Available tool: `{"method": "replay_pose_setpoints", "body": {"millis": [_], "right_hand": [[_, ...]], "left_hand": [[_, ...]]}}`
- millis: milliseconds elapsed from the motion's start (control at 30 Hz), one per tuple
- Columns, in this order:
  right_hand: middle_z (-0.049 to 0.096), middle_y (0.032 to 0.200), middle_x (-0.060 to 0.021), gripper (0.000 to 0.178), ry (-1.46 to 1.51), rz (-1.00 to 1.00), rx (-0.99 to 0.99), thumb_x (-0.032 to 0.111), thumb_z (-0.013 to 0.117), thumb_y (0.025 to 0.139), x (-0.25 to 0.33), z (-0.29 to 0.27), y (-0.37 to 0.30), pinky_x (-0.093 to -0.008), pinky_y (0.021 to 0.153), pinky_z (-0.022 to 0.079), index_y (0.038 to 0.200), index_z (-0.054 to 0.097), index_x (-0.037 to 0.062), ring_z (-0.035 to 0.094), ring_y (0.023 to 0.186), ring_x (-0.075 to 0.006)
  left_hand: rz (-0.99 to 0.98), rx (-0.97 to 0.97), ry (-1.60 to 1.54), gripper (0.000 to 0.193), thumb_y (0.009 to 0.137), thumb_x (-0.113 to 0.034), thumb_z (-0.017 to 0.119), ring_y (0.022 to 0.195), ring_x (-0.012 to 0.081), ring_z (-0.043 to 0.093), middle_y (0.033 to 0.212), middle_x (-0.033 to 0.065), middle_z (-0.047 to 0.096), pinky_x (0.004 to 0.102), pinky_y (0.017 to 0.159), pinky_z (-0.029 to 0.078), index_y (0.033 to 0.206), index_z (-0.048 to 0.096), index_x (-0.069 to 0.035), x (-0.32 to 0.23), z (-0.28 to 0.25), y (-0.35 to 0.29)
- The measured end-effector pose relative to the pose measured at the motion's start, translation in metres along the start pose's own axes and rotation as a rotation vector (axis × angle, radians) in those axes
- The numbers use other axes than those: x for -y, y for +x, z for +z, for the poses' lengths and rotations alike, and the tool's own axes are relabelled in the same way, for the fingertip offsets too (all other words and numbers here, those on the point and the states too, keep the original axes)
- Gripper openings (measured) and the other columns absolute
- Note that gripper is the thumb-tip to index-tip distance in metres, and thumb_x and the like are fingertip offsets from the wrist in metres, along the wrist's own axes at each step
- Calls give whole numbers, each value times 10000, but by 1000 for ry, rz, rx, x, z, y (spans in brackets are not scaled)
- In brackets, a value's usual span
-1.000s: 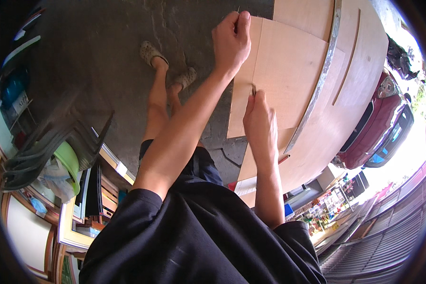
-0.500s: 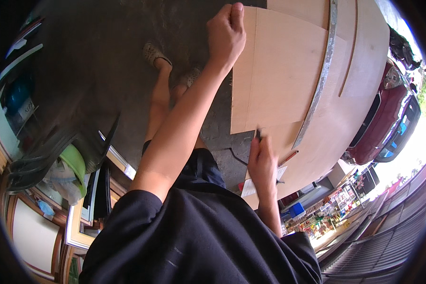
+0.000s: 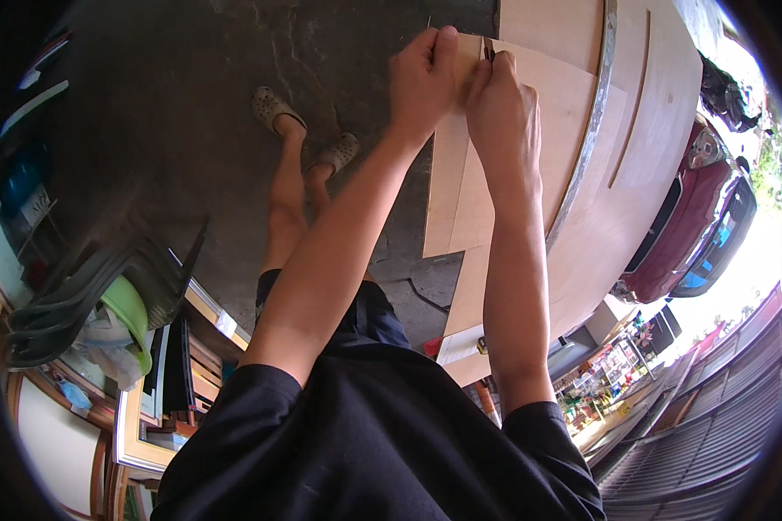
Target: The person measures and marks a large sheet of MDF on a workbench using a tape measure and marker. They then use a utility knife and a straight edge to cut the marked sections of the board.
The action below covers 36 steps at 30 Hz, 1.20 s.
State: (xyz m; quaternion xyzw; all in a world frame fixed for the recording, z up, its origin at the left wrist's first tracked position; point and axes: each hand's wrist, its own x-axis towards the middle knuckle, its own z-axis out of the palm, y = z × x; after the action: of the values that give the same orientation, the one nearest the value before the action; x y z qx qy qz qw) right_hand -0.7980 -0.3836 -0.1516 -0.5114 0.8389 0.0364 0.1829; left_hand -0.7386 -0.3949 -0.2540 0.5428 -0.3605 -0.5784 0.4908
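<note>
At the far left corner of a thin plywood sheet [image 3: 530, 130], my left hand [image 3: 421, 91] is closed on the sheet's edge. My right hand [image 3: 506, 113] lies close beside it over the plywood, closed around a slim dark tool [image 3: 488, 52], perhaps a utility knife. The tool's tip meets the wood near the far edge; its exact shape is partly hidden by the fingers. A thin straight line runs along the sheet near its left edge, from the near end toward my hands.
A long metal straightedge [image 3: 586, 130] lies across larger plywood panels [image 3: 599, 234] under the sheet. White paper [image 3: 460, 345] rests at the near end. Stacked dark chairs [image 3: 87, 286] and a green basin [image 3: 129, 317] are at left, a red car [image 3: 691, 208] at right. Another person's legs [image 3: 287, 191] stand left.
My right hand, with the dark tool, has moved from the sheet's near edge to its far edge, beside my left hand. The left hand stays at the corner, slightly nearer in view.
</note>
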Motion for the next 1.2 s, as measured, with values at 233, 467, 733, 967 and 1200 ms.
{"method": "replay_pose_setpoints", "body": {"millis": [233,467,733,967,1200], "right_hand": [[662,726,-275,271,-44,12,30,241,449,1029,3,-2,2,-528,653,553,1032,543,-14,691,759,-454],[679,803,-274,261,-42,43,127,209,459,1011,8,-12,9,-513,670,562,1009,577,-24,696,821,-440],[626,734,-319,216,-48,98,246,218,459,1032,-36,10,-99,-599,597,501,1008,533,17,628,719,-526],[635,743,-323,178,-111,193,667,196,468,999,-154,59,-334,-627,661,512,1057,505,32,649,715,-518],[585,699,-298,165,189,89,146,129,533,997,-52,-23,-163,-565,561,466,1072,471,-5,614,652,-497]], "left_hand": [[-42,44,48,408,1039,-325,540,618,53,415,616,-7,512,276,541,375,790,594,-7,-5,-3,-1],[6,-21,29,417,1017,-276,562,508,133,347,537,112,426,347,473,335,719,503,11,1,1,1],[-13,5,34,461,1029,-322,564,599,73,325,594,-21,356,312,517,310,700,453,-20,4,0,3],[33,17,-10,482,1034,-348,552,602,66,309,599,-27,325,298,519,297,690,437,-31,4,2,9],[40,55,-95,460,1034,-329,543,564,125,373,582,79,447,348,515,348,729,486,11,22,-2,9]]}}
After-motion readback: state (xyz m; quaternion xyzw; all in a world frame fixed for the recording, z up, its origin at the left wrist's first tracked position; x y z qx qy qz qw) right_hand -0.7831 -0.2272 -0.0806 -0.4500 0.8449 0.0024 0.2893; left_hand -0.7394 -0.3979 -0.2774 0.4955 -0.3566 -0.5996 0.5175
